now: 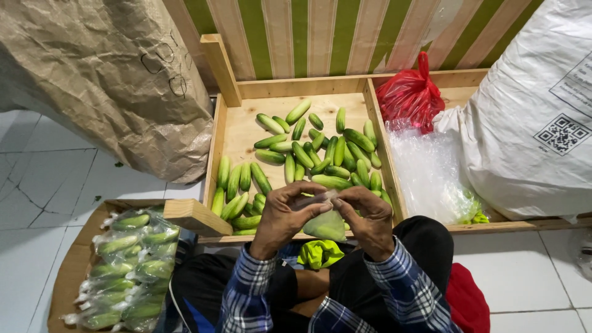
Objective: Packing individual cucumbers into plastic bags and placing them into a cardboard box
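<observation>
Your left hand [285,217] and right hand [369,219] pinch the mouth of a clear bag [325,223] between them; it hangs below, loose cucumbers [308,157] beyond.

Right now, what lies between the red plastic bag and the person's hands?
In the head view, clear plastic wrap and the tray's wooden divider lie between the red bag and the right hand; the left hand is beside it.
</observation>
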